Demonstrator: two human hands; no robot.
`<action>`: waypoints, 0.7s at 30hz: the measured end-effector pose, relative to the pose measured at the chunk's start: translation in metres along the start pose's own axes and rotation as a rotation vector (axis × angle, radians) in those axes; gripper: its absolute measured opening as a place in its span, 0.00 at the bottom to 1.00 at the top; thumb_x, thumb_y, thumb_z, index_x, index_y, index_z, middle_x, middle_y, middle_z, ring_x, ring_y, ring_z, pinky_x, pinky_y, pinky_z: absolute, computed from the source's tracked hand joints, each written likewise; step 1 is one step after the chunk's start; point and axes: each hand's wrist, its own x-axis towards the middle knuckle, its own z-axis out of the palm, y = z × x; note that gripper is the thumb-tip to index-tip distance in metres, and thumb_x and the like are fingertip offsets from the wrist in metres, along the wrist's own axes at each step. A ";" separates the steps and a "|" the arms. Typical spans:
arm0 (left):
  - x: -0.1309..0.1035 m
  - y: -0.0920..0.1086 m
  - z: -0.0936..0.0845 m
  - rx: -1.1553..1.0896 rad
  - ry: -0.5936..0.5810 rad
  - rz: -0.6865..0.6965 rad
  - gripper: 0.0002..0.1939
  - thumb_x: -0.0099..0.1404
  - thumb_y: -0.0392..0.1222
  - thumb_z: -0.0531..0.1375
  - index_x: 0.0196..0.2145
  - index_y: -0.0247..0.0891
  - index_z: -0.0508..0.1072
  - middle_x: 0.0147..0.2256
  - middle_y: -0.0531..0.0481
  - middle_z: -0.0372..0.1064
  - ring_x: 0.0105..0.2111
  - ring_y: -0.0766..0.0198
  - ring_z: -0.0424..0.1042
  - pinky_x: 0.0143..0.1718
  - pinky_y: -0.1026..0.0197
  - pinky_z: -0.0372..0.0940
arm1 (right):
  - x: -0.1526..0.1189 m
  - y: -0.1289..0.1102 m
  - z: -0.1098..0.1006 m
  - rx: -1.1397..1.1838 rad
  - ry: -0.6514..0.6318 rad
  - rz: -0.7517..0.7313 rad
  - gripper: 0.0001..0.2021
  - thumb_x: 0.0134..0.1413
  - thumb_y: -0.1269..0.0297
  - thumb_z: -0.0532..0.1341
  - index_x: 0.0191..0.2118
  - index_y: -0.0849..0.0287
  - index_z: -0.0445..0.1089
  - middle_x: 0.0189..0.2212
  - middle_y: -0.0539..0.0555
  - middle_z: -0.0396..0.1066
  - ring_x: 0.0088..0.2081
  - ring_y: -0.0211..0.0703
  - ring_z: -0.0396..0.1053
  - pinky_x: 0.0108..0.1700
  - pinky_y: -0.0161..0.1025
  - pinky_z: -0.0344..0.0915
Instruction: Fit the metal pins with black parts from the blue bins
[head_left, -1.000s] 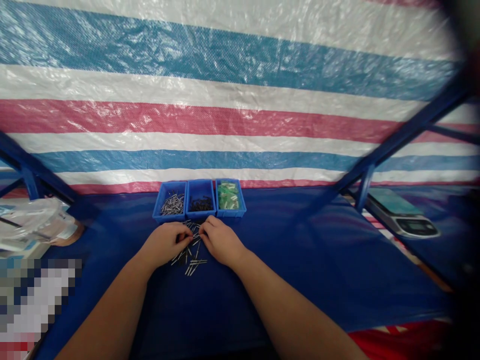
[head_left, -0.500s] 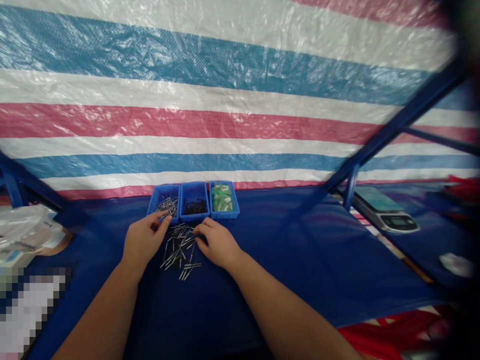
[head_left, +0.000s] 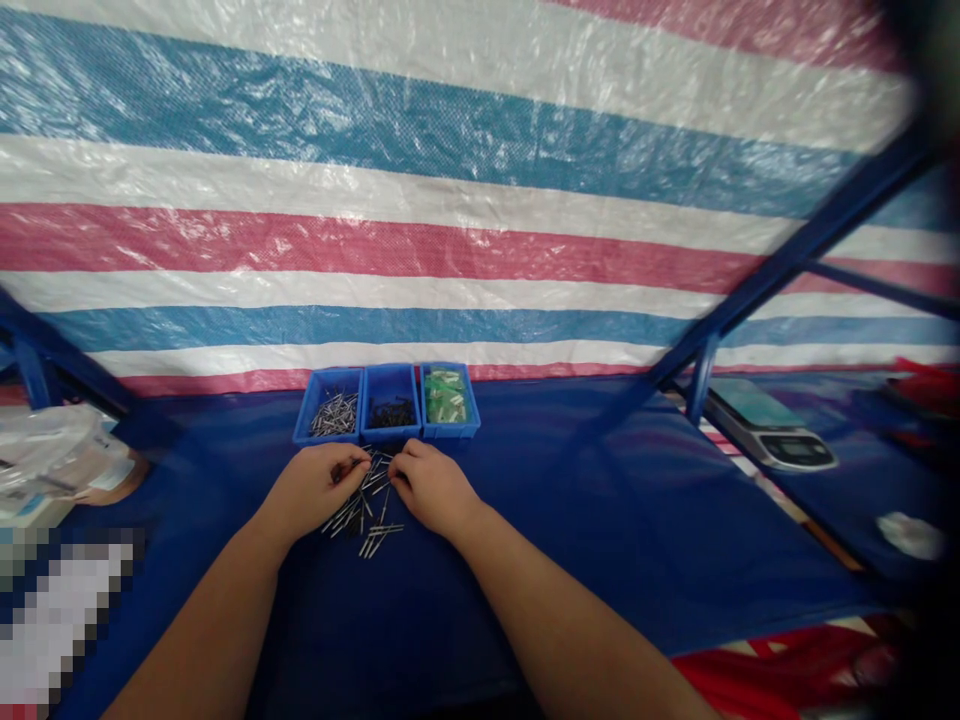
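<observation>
left hand (head_left: pixel 319 487) and right hand (head_left: pixel 435 487), fingertips pinched, any hold unclear, flank one pile of metal pins (head_left: pixel 384 529), too jumbled to count, long axes mostly slanting away rightward, near three bins (head_left: pixel 390 434).

my left hand (head_left: pixel 311 492), bare and broad across its rounded back, narrows at the wrist; my smooth, bare left forearm (head_left: pixel 214 615) then widens towards the near left. my right hand (head_left: pixel 436 490) is equally bare and rounded, its bare right forearm (head_left: pixel 551 605) thickening towards the near right. my nails are too small to make out.
</observation>
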 end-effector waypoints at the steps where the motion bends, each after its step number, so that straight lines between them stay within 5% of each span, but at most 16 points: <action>1: 0.000 0.000 0.000 0.002 -0.012 -0.004 0.09 0.67 0.44 0.58 0.38 0.41 0.78 0.24 0.54 0.68 0.24 0.66 0.66 0.25 0.65 0.57 | 0.000 0.000 0.000 -0.011 -0.008 0.001 0.05 0.64 0.68 0.59 0.39 0.57 0.73 0.40 0.54 0.68 0.42 0.43 0.68 0.44 0.37 0.64; 13: 0.001 0.012 -0.003 0.000 -0.121 0.075 0.12 0.69 0.45 0.57 0.33 0.39 0.77 0.27 0.52 0.70 0.27 0.66 0.67 0.29 0.64 0.58 | -0.003 0.000 -0.006 0.170 0.123 -0.009 0.04 0.66 0.70 0.56 0.42 0.58 0.68 0.41 0.54 0.69 0.45 0.43 0.68 0.49 0.39 0.65; 17: 0.000 0.007 -0.005 -0.005 0.133 0.021 0.13 0.70 0.49 0.56 0.36 0.40 0.78 0.30 0.52 0.74 0.28 0.66 0.70 0.32 0.64 0.60 | -0.004 0.002 -0.006 0.272 0.200 0.019 0.11 0.63 0.69 0.59 0.50 0.58 0.65 0.42 0.54 0.69 0.44 0.43 0.68 0.49 0.39 0.65; 21: -0.001 -0.002 -0.008 0.066 0.362 -0.187 0.17 0.68 0.55 0.59 0.33 0.39 0.78 0.21 0.54 0.70 0.21 0.66 0.67 0.26 0.64 0.57 | -0.006 0.005 -0.009 0.260 0.161 -0.018 0.12 0.60 0.72 0.60 0.49 0.57 0.68 0.41 0.53 0.68 0.42 0.41 0.68 0.47 0.38 0.65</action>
